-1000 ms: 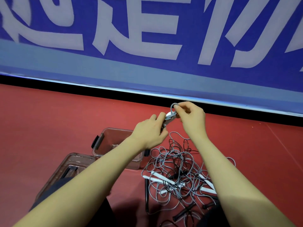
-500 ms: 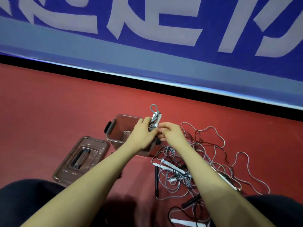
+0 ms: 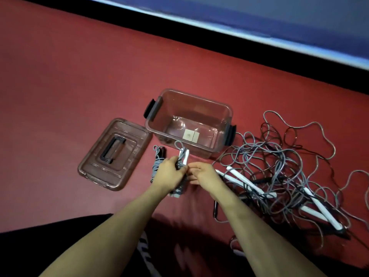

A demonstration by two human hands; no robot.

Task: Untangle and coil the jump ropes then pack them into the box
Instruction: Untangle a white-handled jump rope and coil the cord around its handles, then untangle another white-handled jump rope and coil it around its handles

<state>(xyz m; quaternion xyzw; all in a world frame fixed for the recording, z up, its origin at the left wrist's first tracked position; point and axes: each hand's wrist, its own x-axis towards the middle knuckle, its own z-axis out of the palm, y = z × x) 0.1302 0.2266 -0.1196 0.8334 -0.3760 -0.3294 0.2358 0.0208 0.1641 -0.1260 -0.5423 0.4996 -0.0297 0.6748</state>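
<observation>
Two bare forearms reach forward from the bottom edge, over dark clothing that is blurred and hard to read. The left hand (image 3: 169,174) has its fingers curled round a coiled rope bundle (image 3: 182,162) with white handles, a grey loop poking up above the fist. The right hand (image 3: 201,173) sits just beside it, its fingers bent and touching the bundle's side; whether they pinch a strand I cannot tell, since the left hand covers the contact. Left of the fist, a second wound rope (image 3: 157,162) with dark handles lies on the floor, partly hidden behind the hand. To the right sprawls the tangled pile of ropes (image 3: 279,170), grey cords looped over white and black handles. The floor (image 3: 69,76) is red. Just beyond the hands stands the clear box (image 3: 227,114), open, dark latches at both ends, with the lid (image 3: 129,156) flat beside its left end. Farthest off, a black strip and a pale blue band cross the top, smeared.
</observation>
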